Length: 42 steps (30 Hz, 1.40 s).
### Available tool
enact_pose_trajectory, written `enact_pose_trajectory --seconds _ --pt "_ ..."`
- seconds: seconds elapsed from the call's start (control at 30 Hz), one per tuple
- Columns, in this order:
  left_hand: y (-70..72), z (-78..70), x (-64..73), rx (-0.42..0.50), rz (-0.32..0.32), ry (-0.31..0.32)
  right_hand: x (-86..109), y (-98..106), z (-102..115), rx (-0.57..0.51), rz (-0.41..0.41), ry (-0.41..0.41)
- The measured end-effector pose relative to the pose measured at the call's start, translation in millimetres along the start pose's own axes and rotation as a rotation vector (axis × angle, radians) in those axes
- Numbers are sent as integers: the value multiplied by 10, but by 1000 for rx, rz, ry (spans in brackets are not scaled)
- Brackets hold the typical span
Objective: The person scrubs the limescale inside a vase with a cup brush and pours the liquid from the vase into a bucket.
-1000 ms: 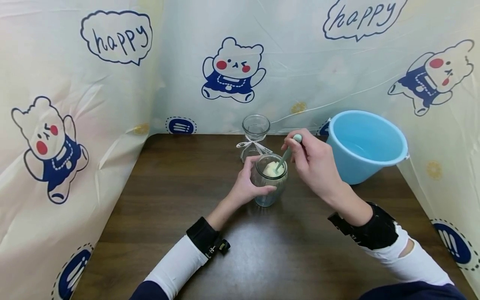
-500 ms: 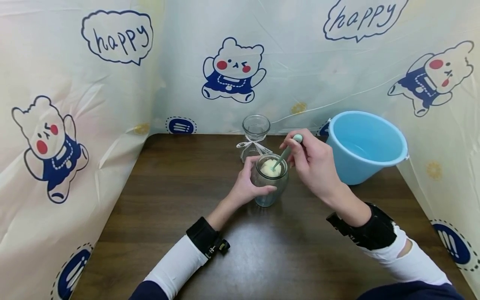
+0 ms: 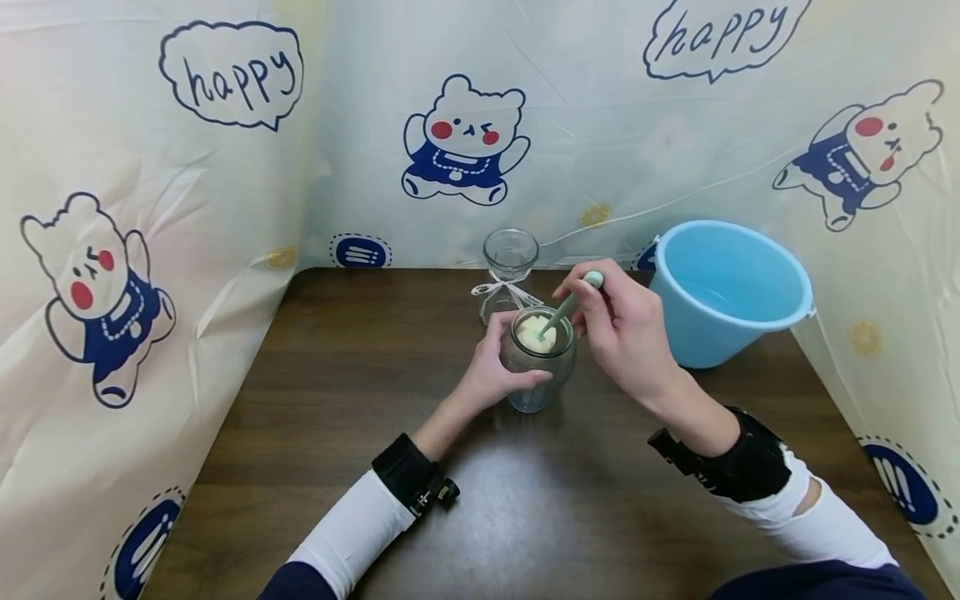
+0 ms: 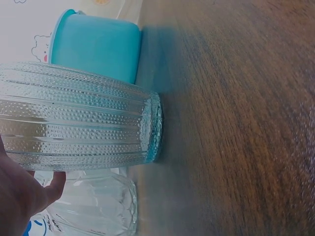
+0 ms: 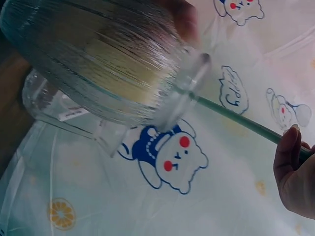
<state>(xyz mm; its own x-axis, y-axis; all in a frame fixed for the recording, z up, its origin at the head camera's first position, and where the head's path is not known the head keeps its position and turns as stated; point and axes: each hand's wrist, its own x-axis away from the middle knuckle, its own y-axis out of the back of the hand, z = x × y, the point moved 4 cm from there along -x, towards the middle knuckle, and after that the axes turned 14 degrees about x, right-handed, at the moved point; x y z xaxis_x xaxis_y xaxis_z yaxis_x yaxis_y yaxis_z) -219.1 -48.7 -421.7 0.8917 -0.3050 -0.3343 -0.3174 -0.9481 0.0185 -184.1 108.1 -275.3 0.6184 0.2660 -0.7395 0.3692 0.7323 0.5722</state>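
A ribbed, clear glass jar (image 3: 534, 385) stands upright on the table; dotted texture shows on its wall in the left wrist view. My left hand (image 3: 491, 371) grips it from the left, thumb at the front and fingers round the back. Inside the mouth sits the pale yellow sponge head of a sponge brush (image 3: 537, 333). My right hand (image 3: 626, 329) holds this brush by its green handle (image 5: 241, 119), which slants up to the right out of the jar. The lower part of the sponge shows only blurred through the glass.
Just behind the jar stands a clear glass vase (image 3: 512, 252) with a white bow round its neck. A light blue bucket (image 3: 731, 337) stands at the back right, near the right hand. Printed cloth (image 3: 360, 150) hangs behind the brown table (image 3: 337, 375).
The sponge head has shifted left within the jar's mouth, and the green handle slants lower. My right hand has moved slightly left with it. The left hand and the jar have stayed put.
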Motion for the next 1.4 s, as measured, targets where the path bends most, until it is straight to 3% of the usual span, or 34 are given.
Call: enact_pose_trajectory --seconds 0.13,0.4,0.67,0.93,1.17,1.4 --pt "3 -3 -5 4 -2 -7 -39 42 38 -34 -2 -6" --pt "0 29 13 14 9 13 39 -107 6 -67 76 -28" --pt "8 31 13 9 -6 -5 -12 17 4 -117 14 -82" --pt "11 10 8 17 -6 -7 41 -87 -55 -133 82 -120" --pt "11 -7 -4 15 -9 -9 -59 51 -50 -241 29 -175" --pt "5 -13 8 16 -2 -9 42 -60 -86 -204 109 -206"
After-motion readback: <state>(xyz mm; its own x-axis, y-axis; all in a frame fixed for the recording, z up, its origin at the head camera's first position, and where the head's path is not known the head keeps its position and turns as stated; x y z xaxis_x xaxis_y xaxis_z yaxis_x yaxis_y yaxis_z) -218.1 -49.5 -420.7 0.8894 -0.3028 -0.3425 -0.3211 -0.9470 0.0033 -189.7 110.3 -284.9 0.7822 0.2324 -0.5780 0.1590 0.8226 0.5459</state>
